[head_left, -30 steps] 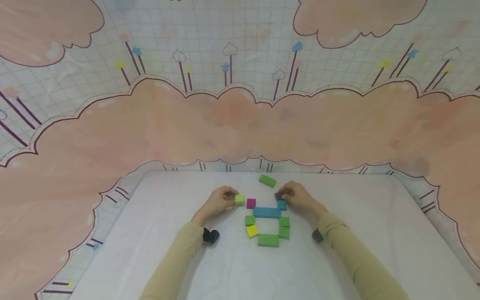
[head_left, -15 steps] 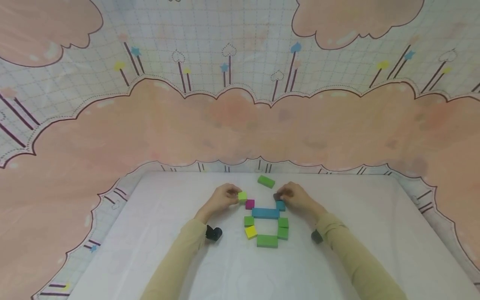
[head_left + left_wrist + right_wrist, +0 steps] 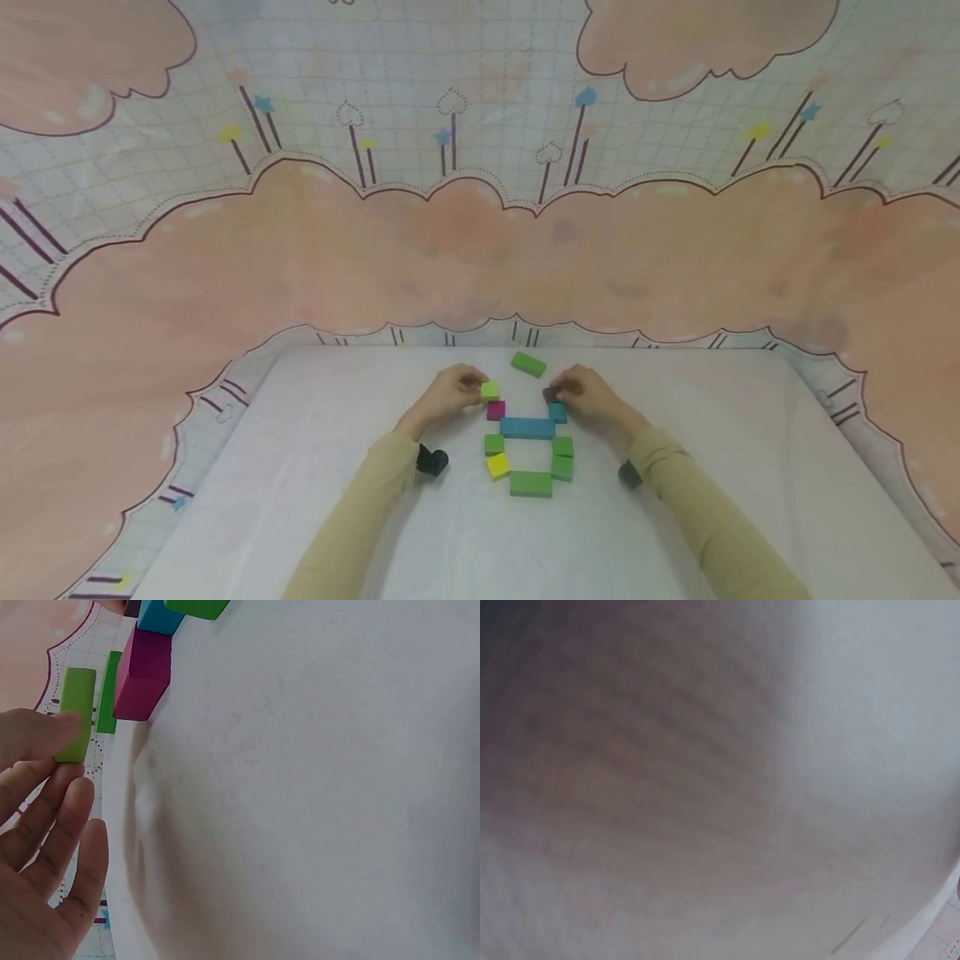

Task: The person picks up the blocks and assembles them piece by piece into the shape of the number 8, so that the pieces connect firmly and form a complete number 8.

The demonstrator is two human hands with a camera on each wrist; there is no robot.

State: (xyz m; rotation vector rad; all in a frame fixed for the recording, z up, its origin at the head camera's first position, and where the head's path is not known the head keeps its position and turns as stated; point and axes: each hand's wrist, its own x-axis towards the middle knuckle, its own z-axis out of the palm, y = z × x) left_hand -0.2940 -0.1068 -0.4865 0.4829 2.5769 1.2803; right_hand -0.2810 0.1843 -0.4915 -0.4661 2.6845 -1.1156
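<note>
In the head view my left hand (image 3: pixel 448 395) pinches a lime green block (image 3: pixel 490 391) just behind a magenta block (image 3: pixel 496 410). The left wrist view shows the thumb on one face of that lime block (image 3: pixel 78 694), with the other fingers spread below. My right hand (image 3: pixel 596 397) holds a small dark block (image 3: pixel 551 394) behind a small blue block (image 3: pixel 557 413); whether they touch is hard to tell. Between the magenta and small blue blocks, slightly nearer, lies a long blue block (image 3: pixel 527 428). The right wrist view is mostly a blur.
Nearer on the white table (image 3: pixel 480 550), green blocks (image 3: pixel 562 447), a yellow block (image 3: pixel 498 467) and a longer green block (image 3: pixel 531 484) form a ring with the long blue one. Another green block (image 3: pixel 528 364) lies alone near the far edge. A patterned cloth (image 3: pixel 450 258) hangs behind.
My left hand has carried the lime block right and slightly away, from left of the magenta block to behind it. The right hand keeps the dark block in nearly the same place.
</note>
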